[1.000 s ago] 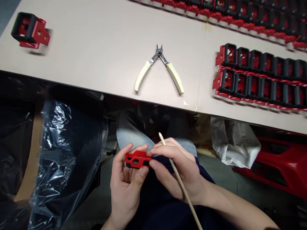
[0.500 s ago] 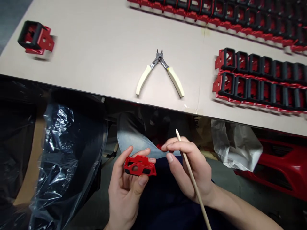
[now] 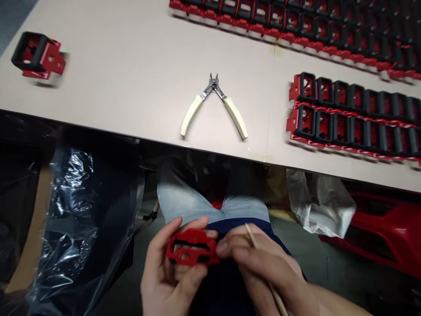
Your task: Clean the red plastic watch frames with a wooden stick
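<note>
left hand (image 3: pixel 171 276) grips red part (image 3: pixel 192 253); right hand (image 3: pixel 263 267) pinches it, apparently clasping stick (image 3: pixel 250 233).

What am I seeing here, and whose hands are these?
No machine here: a person works bare-handed, filmed by a camera on their own head, looking down. The left hand grips a small red part over the lap; the right hand holds a thin stick, fingertips at the part. On the table lie cutters, rows of red-and-black parts at the right, and a lone piece far left. A plastic bag sits lower left.
</note>
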Demonstrator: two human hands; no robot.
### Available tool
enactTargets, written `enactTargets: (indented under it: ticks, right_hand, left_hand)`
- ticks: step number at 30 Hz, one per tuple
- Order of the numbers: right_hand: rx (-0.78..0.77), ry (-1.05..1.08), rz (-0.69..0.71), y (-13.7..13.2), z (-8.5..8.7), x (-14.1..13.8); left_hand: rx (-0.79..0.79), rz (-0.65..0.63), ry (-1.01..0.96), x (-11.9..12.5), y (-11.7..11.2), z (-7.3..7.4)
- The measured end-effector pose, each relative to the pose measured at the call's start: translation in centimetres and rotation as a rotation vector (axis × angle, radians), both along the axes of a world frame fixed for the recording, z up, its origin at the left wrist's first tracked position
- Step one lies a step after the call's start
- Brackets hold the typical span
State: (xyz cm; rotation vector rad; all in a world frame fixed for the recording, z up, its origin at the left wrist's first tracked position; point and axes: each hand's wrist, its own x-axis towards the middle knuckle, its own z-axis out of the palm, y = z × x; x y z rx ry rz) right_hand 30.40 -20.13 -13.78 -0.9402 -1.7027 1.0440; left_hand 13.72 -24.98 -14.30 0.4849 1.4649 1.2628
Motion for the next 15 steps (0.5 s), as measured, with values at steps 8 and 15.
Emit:
enactTargets:
  ticks: [8,15]
  right_hand:
    - [0.004,0.007,-0.004,1.2,-0.8,-0.7]
    - [0.108,-0.048,0.005,1.4,-1.6,-1.0]
  left_hand:
    - [0.202,-0.118,-0.098,-0.9,2.1,-2.1]
    - [0.219,-0.091,-0.108,-0.7,2.2,-2.2]
